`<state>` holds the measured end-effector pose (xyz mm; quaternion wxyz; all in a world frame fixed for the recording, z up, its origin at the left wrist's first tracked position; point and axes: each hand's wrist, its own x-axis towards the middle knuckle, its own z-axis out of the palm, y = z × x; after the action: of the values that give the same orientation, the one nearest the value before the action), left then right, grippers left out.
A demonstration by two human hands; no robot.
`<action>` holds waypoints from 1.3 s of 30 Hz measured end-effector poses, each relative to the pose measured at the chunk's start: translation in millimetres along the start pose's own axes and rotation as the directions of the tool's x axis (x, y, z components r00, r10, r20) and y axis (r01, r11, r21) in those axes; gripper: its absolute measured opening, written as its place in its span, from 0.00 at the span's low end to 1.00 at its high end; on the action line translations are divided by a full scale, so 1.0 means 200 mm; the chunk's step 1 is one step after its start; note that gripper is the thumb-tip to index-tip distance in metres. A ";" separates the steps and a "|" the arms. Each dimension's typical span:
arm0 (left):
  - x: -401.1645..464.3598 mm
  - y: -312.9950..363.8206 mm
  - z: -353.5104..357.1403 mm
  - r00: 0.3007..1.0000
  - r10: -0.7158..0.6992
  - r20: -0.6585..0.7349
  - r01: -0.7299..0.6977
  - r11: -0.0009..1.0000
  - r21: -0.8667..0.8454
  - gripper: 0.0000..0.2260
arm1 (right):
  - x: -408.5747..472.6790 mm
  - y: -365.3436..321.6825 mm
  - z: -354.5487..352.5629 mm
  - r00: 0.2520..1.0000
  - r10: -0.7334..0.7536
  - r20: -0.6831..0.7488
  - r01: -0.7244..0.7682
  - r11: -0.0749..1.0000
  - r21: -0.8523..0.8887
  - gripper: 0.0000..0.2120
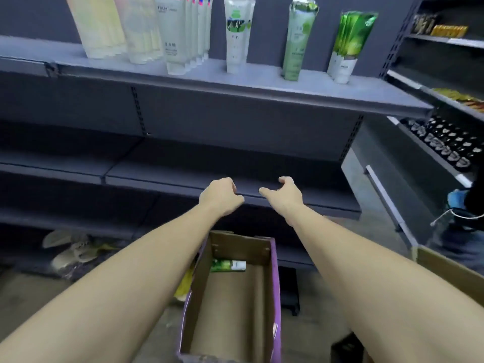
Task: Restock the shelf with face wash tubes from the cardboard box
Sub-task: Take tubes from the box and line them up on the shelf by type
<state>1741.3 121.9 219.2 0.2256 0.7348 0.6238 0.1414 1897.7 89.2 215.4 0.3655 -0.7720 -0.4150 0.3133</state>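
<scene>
Both the left hand (221, 196) and the right hand (284, 193) hold nothing, fingers loosely curled, while the last green tube (228, 265) lies crosswise in the cardboard box (275, 284) lower in the frame, slightly nearer the left hand.

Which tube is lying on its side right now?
The green tube at the far end of the cardboard box. It lies flat, while every tube on the top shelf stands upright.
</scene>
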 end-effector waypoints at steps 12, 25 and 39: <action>0.00 -0.56 0.65 0.948 -0.196 0.252 0.201 0.980 0.004 0.13 | 0.05 0.59 0.54 0.960 0.248 0.134 -0.227 0.962 -0.151 0.32; 0.11 -0.96 1.46 0.753 -0.425 0.502 0.391 0.903 0.178 0.16 | 0.35 1.33 1.10 0.864 0.450 0.225 -0.347 0.857 -0.381 0.28; 0.26 -1.17 2.09 0.674 -0.572 0.468 0.478 0.820 0.314 0.16 | 0.77 1.76 1.61 0.941 0.036 0.337 0.201 0.742 -0.640 0.30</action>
<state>1755.1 135.9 -262.2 0.3617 0.5486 0.7279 -0.1959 1859.6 184.0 -275.5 0.0056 -0.7686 -0.5882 0.2515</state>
